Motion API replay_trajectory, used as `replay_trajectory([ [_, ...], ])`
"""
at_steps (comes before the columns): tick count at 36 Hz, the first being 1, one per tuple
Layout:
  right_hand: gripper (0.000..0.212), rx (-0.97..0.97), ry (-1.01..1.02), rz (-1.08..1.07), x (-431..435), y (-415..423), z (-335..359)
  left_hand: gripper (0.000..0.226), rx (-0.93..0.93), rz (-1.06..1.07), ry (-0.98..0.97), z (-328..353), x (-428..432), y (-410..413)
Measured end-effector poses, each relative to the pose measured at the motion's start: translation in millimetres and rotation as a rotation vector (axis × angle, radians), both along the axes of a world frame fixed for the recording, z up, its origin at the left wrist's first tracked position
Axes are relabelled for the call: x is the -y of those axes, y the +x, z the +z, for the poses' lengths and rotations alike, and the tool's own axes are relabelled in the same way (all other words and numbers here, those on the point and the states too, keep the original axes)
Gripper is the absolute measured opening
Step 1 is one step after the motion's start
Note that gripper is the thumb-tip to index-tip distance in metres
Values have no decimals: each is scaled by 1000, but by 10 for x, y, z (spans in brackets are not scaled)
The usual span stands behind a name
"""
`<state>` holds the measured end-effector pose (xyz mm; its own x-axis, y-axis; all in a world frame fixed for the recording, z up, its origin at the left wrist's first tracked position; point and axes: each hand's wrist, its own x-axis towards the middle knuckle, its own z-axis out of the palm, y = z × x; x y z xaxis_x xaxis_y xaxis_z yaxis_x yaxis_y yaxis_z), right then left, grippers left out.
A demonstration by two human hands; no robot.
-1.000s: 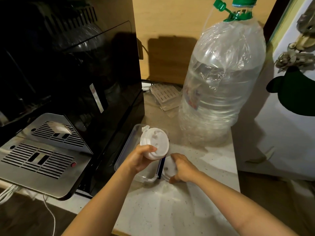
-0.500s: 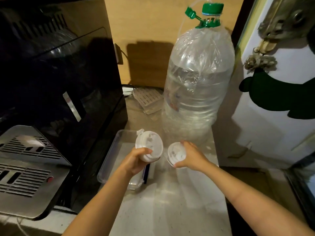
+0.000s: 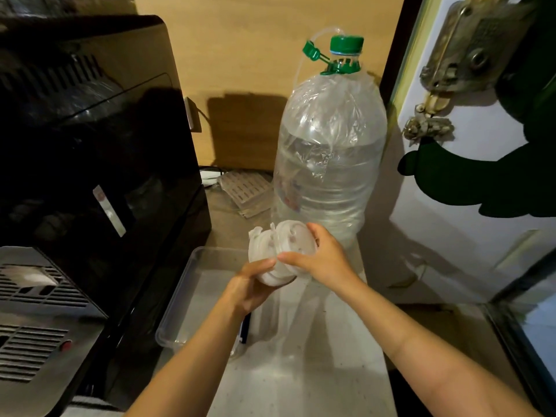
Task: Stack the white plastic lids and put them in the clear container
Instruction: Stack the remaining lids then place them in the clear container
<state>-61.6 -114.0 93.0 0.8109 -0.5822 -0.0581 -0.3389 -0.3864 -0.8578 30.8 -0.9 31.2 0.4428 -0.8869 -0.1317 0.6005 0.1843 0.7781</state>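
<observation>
Your left hand (image 3: 251,285) is gripping the white lid stack (image 3: 264,251) | your right hand (image 3: 320,258) is gripping a single lid (image 3: 293,237) against it | both are hovering over the clear container (image 3: 192,299).

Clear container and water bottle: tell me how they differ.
The clear container is low, shallow and open-topped; the water bottle stands tall with a green cap. The container looks empty; the bottle holds water and wears crinkled plastic film. Both are transparent plastic, sitting on the counter.

A black machine (image 3: 99,164) walls off the frame's left, a big water bottle (image 3: 328,164) blocks centre-right. Between them, the open container (image 3: 180,299) and bare counter (image 3: 316,365) at lower centre leave room.
</observation>
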Motion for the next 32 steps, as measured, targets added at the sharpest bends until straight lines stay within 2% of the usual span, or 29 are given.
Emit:
replay_trajectory([
  [5,78,65,60,5,-140,64,60,91,-33,14,-62,53,12,-32],
  [15,85,40,18,7,-260,130,-15,94,-37,61,-117,99,-56,-45],
  [20,81,25,-4,0,-300,147,-38,95,-57,74,-133,73,-86,-30],
  [27,81,-11,-7,39,-321,141,-49,82,47,56,-71,45,-128,-15],
  [32,78,-22,11,37,-335,112,-48,82,156,3,-29,61,-175,-13],
])
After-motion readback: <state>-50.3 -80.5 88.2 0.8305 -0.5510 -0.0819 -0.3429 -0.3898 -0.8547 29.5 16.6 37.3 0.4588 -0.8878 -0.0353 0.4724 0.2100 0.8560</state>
